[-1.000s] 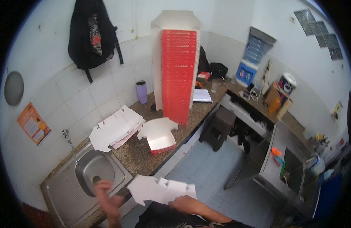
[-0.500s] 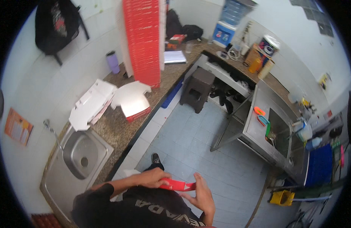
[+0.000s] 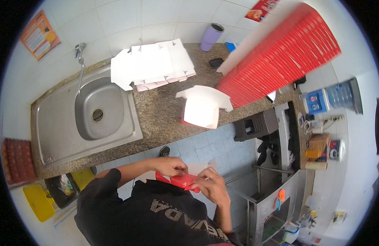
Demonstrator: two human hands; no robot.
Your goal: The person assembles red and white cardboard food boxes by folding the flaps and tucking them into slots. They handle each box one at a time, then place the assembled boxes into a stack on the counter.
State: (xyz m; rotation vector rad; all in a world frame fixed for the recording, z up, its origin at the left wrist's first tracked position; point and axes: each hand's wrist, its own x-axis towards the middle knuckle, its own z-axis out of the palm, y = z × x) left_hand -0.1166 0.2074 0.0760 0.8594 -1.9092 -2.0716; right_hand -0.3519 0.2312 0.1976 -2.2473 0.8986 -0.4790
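In front of my body I hold a red cardboard box (image 3: 179, 180), partly folded, with a pale panel showing behind it. My left hand (image 3: 170, 167) grips its upper left edge with curled fingers. At the other end, my right hand (image 3: 212, 185) pinches a red flap between thumb and fingers. Beyond my hands, a folded box (image 3: 201, 107) stands open on the granite counter (image 3: 158, 117), white inside and red outside. Flat white cardboard blanks (image 3: 156, 61) lie piled to its left. A tall, leaning stack of red boxes (image 3: 279, 55) rises to its right.
A steel sink (image 3: 54, 119) with a tap (image 3: 80, 61) fills the counter's left end. A purple tumbler (image 3: 212, 37) stands near the wall. Below the counter's right part is a dark stool (image 3: 257, 125); a steel-framed sink table (image 3: 275, 205) stands at lower right.
The view has swung left toward the counter. My right hand, its fingers spread earlier, has closed on the box's right end. My left hand has shifted along the upper edge.
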